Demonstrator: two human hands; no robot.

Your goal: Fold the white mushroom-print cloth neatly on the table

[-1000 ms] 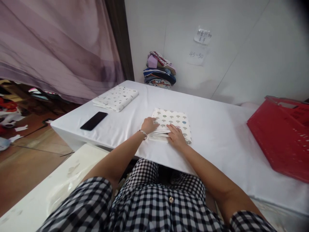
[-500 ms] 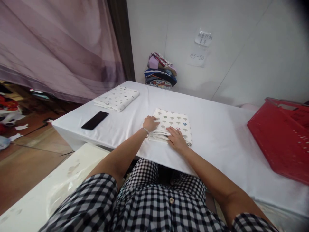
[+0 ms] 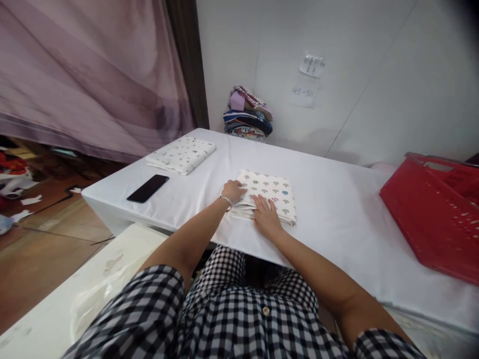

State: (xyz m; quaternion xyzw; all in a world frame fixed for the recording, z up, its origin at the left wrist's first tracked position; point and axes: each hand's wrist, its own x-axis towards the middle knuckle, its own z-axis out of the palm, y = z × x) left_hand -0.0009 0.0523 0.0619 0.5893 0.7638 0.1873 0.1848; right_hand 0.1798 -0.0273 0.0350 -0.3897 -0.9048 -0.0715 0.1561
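Observation:
A folded white cloth with a mushroom print (image 3: 271, 192) lies on the white table (image 3: 329, 209) in front of me. My left hand (image 3: 232, 191), a bracelet on its wrist, rests on the cloth's left near corner with fingers curled at the edge. My right hand (image 3: 265, 217) lies flat on the near edge of the cloth, fingers spread and pressing down. Neither hand lifts the cloth.
A second folded printed cloth (image 3: 181, 154) and a black phone (image 3: 147, 181) lie at the table's left. A pile of folded clothes (image 3: 247, 114) stands against the back wall. A red plastic basket (image 3: 434, 209) sits at the right. A white bench (image 3: 56, 304) is low left.
My right hand has slid a little left along the cloth's near edge. The left hand has stayed on the left corner. The view shifted slightly.

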